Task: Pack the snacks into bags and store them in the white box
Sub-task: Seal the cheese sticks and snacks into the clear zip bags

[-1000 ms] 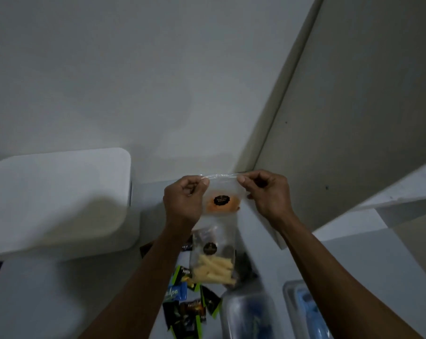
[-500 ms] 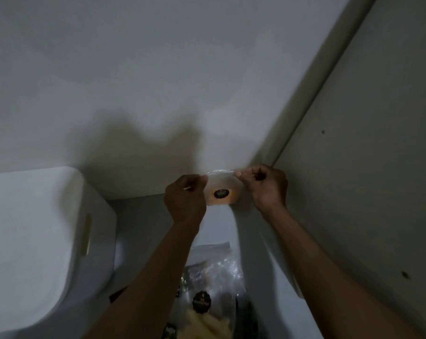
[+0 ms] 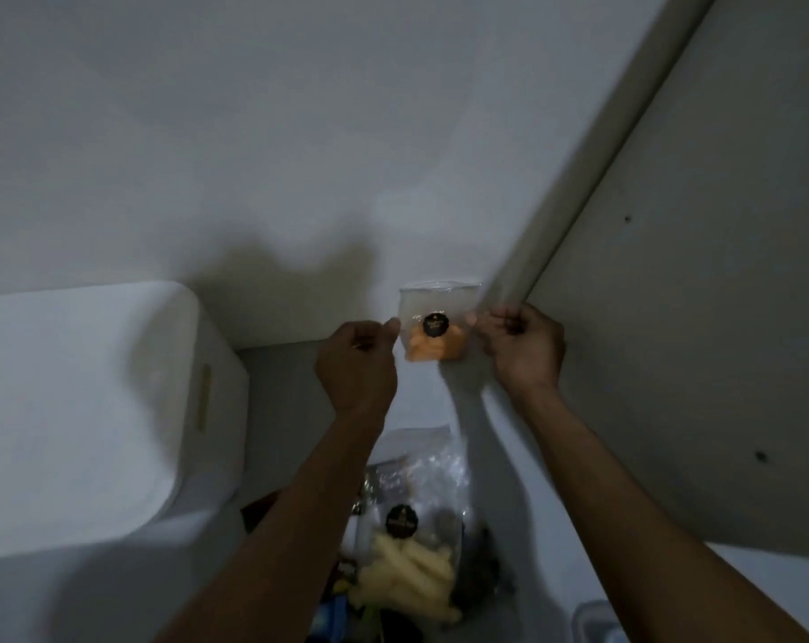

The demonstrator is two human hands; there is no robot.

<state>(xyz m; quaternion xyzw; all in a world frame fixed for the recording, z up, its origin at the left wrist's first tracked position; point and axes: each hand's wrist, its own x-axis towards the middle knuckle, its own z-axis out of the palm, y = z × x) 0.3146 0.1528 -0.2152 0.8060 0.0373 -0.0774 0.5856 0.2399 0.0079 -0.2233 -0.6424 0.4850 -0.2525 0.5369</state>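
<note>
A: Which step? Both hands, left [image 3: 357, 359] and right [image 3: 523, 348], pinch the small clear plastic bag of orange snacks [image 3: 435, 324] mid-frame, probably sealing it.

B: Next it goes into the white lidded plastic box [image 3: 91, 410], left of frame; lid needs lifting first.

box [image 3: 91, 410] left | small bag [image 3: 437, 327] between hands | snack pile [image 3: 411, 540] below

Small bag: small clear plastic bag [image 3: 437, 328] with orange snacks and a round black sticker, upright, raised before the wall.
Box: white plastic box [image 3: 87, 410], left.
Sticks: clear bag of pale yellow sticks [image 3: 411, 540], lying below.
</note>
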